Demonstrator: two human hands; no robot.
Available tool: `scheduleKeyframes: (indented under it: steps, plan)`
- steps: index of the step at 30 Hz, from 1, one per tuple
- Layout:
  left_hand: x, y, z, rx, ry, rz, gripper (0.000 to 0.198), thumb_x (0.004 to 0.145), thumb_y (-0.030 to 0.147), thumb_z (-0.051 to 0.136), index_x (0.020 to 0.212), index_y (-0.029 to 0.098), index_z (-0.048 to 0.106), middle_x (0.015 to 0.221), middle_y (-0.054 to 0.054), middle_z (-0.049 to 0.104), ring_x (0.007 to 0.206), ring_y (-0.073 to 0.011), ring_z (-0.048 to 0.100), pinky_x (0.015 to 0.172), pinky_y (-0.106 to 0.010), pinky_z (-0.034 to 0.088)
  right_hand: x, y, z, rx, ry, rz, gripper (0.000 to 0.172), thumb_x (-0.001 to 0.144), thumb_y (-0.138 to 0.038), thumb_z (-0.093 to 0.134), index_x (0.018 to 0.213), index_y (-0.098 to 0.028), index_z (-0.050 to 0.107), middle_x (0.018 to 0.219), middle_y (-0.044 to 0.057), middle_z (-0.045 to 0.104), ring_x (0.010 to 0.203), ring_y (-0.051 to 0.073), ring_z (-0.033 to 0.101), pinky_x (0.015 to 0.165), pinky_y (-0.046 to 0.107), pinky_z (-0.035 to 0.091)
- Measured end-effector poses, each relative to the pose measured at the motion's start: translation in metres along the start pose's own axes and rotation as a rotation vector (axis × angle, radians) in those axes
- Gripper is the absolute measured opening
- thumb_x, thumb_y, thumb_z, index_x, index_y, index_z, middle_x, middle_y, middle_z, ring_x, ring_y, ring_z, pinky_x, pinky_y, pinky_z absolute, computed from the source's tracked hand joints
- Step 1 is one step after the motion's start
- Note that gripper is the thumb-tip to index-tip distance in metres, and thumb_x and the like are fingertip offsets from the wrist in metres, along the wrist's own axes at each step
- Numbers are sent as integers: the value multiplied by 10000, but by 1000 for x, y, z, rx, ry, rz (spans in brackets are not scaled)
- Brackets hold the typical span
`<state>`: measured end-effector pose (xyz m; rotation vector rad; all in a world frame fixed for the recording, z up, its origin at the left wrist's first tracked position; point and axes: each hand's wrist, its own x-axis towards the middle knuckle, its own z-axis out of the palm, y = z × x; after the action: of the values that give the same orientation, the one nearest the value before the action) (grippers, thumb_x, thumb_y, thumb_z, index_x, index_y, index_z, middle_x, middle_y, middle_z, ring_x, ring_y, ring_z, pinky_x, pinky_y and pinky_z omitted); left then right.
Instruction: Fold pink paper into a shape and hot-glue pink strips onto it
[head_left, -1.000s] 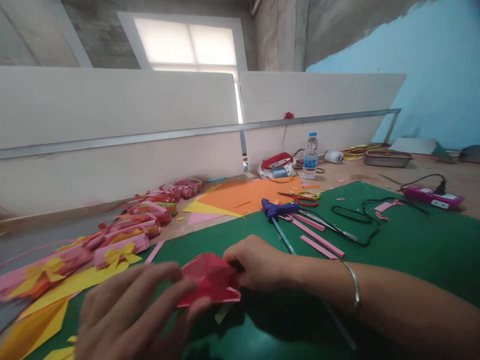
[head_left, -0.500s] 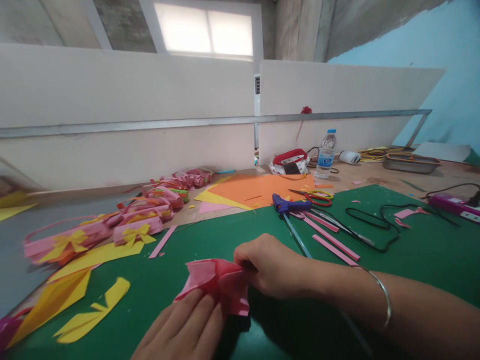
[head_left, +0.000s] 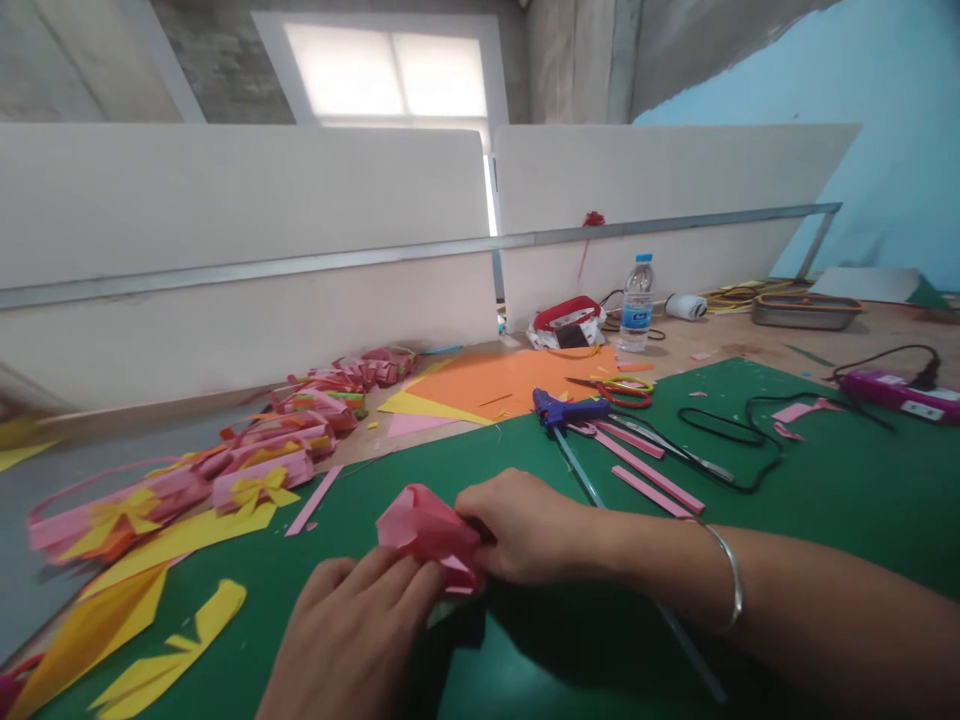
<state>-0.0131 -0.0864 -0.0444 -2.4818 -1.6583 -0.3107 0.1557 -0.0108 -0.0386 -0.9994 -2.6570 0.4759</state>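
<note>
A folded piece of pink-red paper (head_left: 427, 530) rests on the green mat (head_left: 787, 500) near the front edge. My right hand (head_left: 525, 530) pinches its right side with closed fingers; a silver bangle (head_left: 731, 585) circles that wrist. My left hand (head_left: 352, 630) lies on the paper's near left side, fingertips pressed against it. Part of the paper is hidden under both hands.
A blue glue gun (head_left: 562, 410), scissors (head_left: 622, 390), pink strips (head_left: 649, 475) and a black cord (head_left: 735, 440) lie beyond the hands. Orange sheets (head_left: 502, 385), a water bottle (head_left: 636, 303) and pink-and-yellow paper baskets (head_left: 247, 470) sit further back and left. Yellow scraps (head_left: 172, 660) lie front left.
The paper has been gathered into a tighter, smaller fold. My left hand shifted from a raised, blurred position to resting against the paper. The view swung slightly.
</note>
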Motion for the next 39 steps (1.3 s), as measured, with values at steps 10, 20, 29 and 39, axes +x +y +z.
scheduleKeyframes:
  steps: [10,20,29,39]
  plan:
    - [2,2,-1,-16,-129,18,178,778,274,553,791,397,681,890,94,716,852,-192,642,641,-312,329,3,1,-3,114,-135,23,112,656,-260,604,704,-168,560,626,-37,537,562,88,460,459,175,277]
    - [4,2,9,-181,-110,15,148,764,333,570,740,349,715,976,25,702,901,-210,611,712,-294,454,2,5,-7,301,-242,114,208,586,-270,683,733,-164,582,600,-56,548,540,87,504,444,155,320]
    - [0,-3,19,-340,-92,-98,222,776,464,540,724,355,727,928,13,698,887,-218,598,762,-322,493,-1,-1,-12,246,-244,112,154,612,-254,637,727,-158,600,612,-38,564,539,92,509,432,155,324]
    - [3,15,5,-440,-123,-123,158,778,320,557,777,316,714,902,25,709,864,-207,606,763,-320,498,-4,1,-20,129,-263,50,64,604,-179,602,664,-161,584,575,-33,541,549,107,512,429,160,317]
